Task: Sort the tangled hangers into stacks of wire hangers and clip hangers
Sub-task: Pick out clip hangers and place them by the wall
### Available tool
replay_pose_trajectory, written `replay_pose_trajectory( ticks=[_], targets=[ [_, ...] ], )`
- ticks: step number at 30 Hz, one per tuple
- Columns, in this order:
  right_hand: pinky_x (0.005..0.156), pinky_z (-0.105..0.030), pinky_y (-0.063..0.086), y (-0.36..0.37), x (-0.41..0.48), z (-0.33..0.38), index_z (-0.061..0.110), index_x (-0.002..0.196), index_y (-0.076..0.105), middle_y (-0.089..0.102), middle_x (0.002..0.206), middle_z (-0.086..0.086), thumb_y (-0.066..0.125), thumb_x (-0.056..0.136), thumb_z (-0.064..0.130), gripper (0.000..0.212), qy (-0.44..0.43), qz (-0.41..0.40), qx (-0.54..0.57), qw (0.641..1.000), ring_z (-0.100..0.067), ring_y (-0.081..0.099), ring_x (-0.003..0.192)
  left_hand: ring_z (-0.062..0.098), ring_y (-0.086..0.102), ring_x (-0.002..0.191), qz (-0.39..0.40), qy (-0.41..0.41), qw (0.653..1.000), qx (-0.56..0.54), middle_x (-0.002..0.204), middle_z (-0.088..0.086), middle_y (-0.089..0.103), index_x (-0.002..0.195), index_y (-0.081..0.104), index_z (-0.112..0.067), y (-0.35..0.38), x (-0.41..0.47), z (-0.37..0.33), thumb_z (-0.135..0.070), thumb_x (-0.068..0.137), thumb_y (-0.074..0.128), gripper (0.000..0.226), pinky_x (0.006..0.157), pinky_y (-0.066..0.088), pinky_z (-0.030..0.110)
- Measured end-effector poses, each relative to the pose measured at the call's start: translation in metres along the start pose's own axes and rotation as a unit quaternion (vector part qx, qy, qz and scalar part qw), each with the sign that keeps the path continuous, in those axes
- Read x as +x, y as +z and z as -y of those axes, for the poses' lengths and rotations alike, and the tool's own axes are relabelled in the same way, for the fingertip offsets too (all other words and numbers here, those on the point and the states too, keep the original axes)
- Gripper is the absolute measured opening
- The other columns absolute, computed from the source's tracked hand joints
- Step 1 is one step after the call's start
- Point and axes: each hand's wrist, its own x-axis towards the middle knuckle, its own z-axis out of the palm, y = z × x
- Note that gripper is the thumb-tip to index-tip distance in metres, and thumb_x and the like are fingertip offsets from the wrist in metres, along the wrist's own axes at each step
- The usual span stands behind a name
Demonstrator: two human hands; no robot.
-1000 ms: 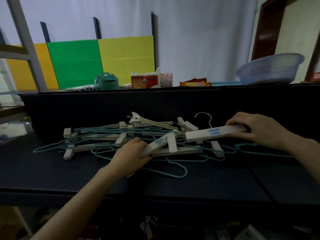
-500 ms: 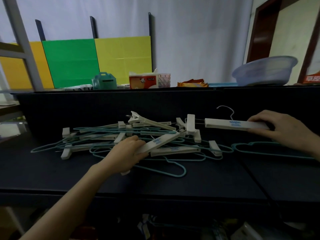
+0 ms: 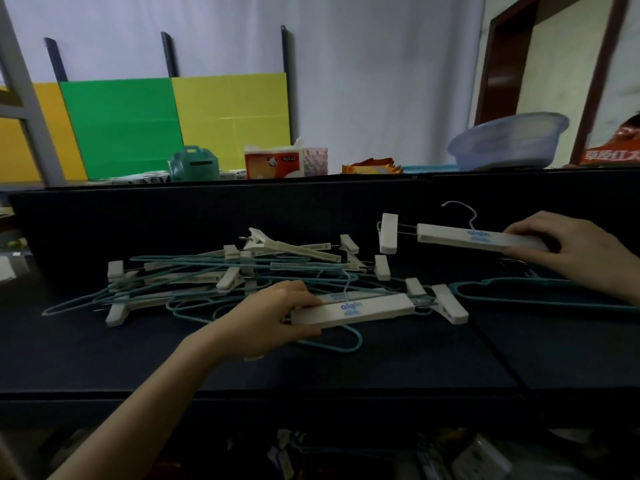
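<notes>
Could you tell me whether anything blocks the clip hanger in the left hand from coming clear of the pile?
Possibly: the left hand grips the clip hanger on top of the pile, but teal wire hangers cross its right end beside the clip and may snag.

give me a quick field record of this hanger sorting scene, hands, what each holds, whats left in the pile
pile: teal wire hangers and white clip hangers, tangled
left hand: grips near clip hanger by its bar, at the pile's front edge
right hand: grips far clip hanger, apart from the pile, to its right
lone wire hanger: teal, flat on the table, below the right hand
behind: blue basin, tissue box
</notes>
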Motion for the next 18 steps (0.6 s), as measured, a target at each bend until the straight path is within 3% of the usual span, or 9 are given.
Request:
replay_pose_trajectory(
  ticks=[5,9,12,18],
  targets=[
    [0.076,-0.044,0.049,-0.012,-0.025,-0.019,0.039,0.100,0.059,0.059,0.100,0.015,0.059,0.071,0.051,0.031,0.017,-0.001,0.010,1.000,-0.014,0.057,0.092,-0.013,0.042,0.087,0.001,0.038,0.999,-0.024,0.096,-0.028,0.042,0.123,0.053,-0.028,0.008,0.022,-0.019,-0.043,0.086,0.057,0.040,0.071,0.035,0.006],
    [0.074,-0.045,0.050,-0.030,-0.048,-0.045,0.039,0.099,0.058,0.058,0.099,0.017,0.066,0.077,0.039,0.024,0.037,-0.009,0.007,0.999,-0.015,0.057,0.091,-0.002,0.046,0.084,-0.025,0.081,0.996,-0.029,0.098,-0.015,0.052,0.118,0.057,-0.026,0.011,0.049,-0.046,-0.041,0.085,0.060,0.037,0.071,0.038,0.014],
    [0.071,-0.041,0.049,-0.050,-0.066,-0.072,0.039,0.101,0.058,0.056,0.098,0.022,0.065,0.078,0.040,0.024,0.058,-0.017,-0.012,0.998,-0.011,0.056,0.089,-0.003,0.046,0.080,-0.046,0.114,0.992,-0.024,0.098,-0.008,0.057,0.116,0.060,-0.023,0.019,0.075,-0.072,-0.038,0.083,0.063,0.037,0.067,0.036,0.011],
    [0.072,-0.043,0.049,-0.099,-0.102,-0.133,0.040,0.102,0.057,0.056,0.100,0.016,0.063,0.079,0.041,0.023,0.092,-0.025,-0.037,0.995,-0.011,0.055,0.089,-0.005,0.050,0.083,-0.047,0.143,0.988,-0.042,0.091,-0.021,0.051,0.114,0.062,-0.025,0.048,0.135,-0.142,-0.037,0.081,0.066,0.036,0.071,0.039,0.008]
  ],
)
